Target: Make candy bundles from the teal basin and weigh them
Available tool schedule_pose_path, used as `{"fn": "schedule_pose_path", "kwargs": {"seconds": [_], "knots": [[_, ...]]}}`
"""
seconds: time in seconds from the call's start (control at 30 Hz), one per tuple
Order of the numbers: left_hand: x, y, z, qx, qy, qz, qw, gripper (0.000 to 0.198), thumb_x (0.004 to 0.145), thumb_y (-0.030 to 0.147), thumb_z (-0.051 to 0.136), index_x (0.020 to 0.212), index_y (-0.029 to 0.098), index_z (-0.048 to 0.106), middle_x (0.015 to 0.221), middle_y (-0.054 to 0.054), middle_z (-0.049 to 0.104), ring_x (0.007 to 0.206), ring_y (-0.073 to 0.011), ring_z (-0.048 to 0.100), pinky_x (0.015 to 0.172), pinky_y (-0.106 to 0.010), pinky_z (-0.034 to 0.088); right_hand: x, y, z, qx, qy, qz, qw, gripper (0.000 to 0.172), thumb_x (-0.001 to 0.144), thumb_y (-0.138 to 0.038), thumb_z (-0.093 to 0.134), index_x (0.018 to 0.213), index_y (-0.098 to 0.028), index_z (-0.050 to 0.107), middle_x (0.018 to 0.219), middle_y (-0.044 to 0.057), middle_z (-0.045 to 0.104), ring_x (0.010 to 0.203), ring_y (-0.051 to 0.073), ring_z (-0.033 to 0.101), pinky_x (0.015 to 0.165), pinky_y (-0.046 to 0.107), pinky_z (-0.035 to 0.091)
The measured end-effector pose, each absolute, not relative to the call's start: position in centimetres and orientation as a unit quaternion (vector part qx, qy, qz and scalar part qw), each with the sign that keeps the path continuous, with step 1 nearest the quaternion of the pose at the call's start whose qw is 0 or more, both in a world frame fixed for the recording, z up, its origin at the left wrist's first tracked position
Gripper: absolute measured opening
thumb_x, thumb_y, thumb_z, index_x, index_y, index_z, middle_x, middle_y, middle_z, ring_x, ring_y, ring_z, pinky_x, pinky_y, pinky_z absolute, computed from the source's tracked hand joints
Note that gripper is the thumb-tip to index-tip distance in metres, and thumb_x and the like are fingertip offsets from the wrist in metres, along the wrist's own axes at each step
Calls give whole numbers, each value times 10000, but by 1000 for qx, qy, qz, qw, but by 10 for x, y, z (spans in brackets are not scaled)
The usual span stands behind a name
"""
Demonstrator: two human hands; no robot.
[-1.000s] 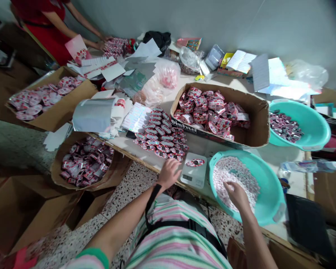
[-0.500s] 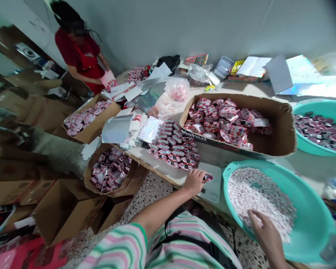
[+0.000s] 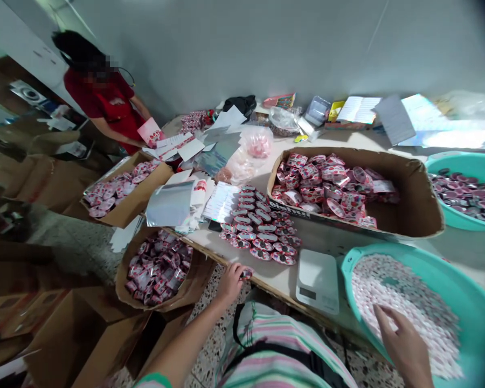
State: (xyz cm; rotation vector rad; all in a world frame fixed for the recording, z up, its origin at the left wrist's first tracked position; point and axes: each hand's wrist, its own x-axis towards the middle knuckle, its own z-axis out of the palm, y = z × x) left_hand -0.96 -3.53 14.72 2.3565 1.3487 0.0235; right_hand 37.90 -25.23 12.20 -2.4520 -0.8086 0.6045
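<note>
At the table's front edge, my left hand is closed on a small pink-and-red printed oval pack. Behind it on the tabletop stand rows of similar packs. A flat white scale lies right of these rows, with nothing on it. My right hand is over the turquoise basin, close above many small white-and-pink pieces. Its thumb and fingers are apart, and I see nothing between them.
A long carton of printed packs stands behind the scale. Another turquoise basin holds oval pink pieces. On the left are a carton of wrapped packs and a second carton. A co-worker in red holds a pink printed sheet.
My left hand has moved left from the scale to the table edge, carrying the oval pack. My right hand stays over the basin. The view has shifted slightly.
</note>
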Motion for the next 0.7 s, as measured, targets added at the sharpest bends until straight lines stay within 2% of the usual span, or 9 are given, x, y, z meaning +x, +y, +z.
{"fn": "schedule_pose_path", "kwargs": {"seconds": [0.23,0.47,0.7], "knots": [[-74,35,144,838,517,23,174,449,730,49,513,1128,250,563,1104,-55,539,1057,-229,512,945,-388,444,344,-236,132,-928,-230,219,193,496,662,-626,444,831,-216,666,1027,125,674,589,255,571,651,421,439],[-82,92,123,876,443,14,192,499,695,-1,515,1125,247,564,1125,-52,563,1096,-227,506,976,-399,431,308,-226,139,-942,-210,177,192,429,677,-584,463,799,-221,657,973,132,677,742,309,613,664,407,441],[-90,105,100,875,448,45,179,532,679,52,612,1172,212,489,1194,-77,492,1145,-241,494,1002,-394,430,280,-231,140,-955,-192,149,170,450,723,-583,401,817,-207,630,942,119,665,878,318,607,710,394,449]]}}
